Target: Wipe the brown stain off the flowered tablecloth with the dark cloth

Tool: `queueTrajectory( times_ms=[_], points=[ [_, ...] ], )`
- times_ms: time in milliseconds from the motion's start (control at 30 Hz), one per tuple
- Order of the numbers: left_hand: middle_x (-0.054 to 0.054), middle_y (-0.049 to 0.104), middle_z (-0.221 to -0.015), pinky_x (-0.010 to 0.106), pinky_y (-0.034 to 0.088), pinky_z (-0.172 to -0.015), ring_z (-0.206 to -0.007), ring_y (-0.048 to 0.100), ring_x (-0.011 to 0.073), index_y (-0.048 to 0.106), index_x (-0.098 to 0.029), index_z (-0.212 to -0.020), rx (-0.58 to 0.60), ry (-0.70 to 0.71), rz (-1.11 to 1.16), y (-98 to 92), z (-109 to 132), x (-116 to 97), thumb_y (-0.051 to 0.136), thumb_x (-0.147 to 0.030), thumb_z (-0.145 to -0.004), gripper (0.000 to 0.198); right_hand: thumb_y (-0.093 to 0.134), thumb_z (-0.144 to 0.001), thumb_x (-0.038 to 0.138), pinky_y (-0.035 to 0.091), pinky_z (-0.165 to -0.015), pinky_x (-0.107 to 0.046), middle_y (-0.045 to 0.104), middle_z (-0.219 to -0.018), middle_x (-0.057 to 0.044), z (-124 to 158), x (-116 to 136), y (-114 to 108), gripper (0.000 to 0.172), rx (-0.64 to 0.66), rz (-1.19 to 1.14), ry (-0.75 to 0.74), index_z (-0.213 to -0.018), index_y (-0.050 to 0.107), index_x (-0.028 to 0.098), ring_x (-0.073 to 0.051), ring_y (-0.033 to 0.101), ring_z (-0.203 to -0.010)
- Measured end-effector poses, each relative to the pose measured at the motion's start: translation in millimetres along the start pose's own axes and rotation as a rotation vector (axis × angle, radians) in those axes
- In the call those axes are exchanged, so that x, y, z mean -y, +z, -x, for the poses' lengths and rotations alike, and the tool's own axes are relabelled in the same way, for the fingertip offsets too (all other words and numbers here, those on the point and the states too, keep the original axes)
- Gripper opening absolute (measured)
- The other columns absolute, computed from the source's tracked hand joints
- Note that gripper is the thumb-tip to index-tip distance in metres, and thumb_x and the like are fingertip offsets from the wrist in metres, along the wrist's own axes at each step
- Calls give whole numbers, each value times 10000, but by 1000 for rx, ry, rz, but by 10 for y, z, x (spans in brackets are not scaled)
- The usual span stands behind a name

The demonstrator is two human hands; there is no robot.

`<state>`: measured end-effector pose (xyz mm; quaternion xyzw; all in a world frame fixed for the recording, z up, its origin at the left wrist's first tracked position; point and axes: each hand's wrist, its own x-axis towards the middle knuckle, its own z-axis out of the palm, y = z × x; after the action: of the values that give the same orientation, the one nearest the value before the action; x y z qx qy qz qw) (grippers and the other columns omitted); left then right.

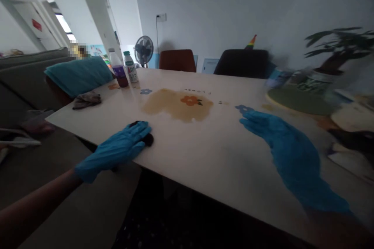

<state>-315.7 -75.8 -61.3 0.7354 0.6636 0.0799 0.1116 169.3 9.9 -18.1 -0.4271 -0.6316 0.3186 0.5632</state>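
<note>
My left hand (121, 144), in a blue glove, lies over a small black pad (149, 140) near the table's front edge. Its fingers cover most of the pad, so its exact kind is hidden. My right hand (263, 124), also gloved in blue, is stretched out at the right with nothing visible in it, its fingertips by a printed blue flower (244, 109). Between the hands and farther back, a tan patch (168, 105) spreads around a printed orange flower (189, 100) on the white table (187, 151).
A purple-labelled bottle (120, 74) and a green-capped bottle (131, 70) stand at the back left. A crumpled cloth (87, 100) lies on the left corner. At the right, a potted plant (318, 79) stands by a green round mat (295, 99). Chairs (244, 62) line the far side.
</note>
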Motion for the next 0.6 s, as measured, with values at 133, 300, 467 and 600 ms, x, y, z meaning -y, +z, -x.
queueTrajectory(
  times_ms=[133, 300, 467, 600],
  points=[
    [-67, 294, -1935, 422, 139, -1517, -1838, 267, 271, 474, -417, -1861, 152, 371, 30, 94, -320, -1168, 426, -665, -1134, 769, 632, -1176, 484, 592, -1294, -566, 815, -1499, -121, 59, 197, -120, 341, -43, 12, -36, -1291, 865, 262, -347, 779, -1411],
    [44, 322, -1954, 480, 124, -1529, -1834, 291, 292, 497, -266, -1848, 211, 849, 16, 354, -772, -2347, 360, -608, -1206, 739, 623, -1165, 559, 645, -1241, -544, 835, -1442, -149, 142, 164, -440, 402, -175, 7, -41, -1258, 839, 233, -347, 815, -1345],
    [95, 300, -1966, 518, 139, -1526, -1837, 275, 313, 463, -189, -1855, 190, 901, -20, 606, -1397, -3057, 321, -579, -1221, 757, 688, -1108, 525, 661, -1226, -532, 855, -1399, -128, 138, 128, -657, 324, -209, 46, 30, -1213, 837, 257, -346, 820, -1335],
    [79, 261, -1980, 591, 134, -1518, -1849, 231, 323, 440, -249, -1866, 193, 709, -8, 672, -2053, -3291, 308, -567, -1224, 729, 655, -1123, 505, 642, -1243, -559, 845, -1432, -115, 121, -36, -829, 316, -189, 107, 31, -1236, 845, 279, -351, 816, -1342]
  ],
)
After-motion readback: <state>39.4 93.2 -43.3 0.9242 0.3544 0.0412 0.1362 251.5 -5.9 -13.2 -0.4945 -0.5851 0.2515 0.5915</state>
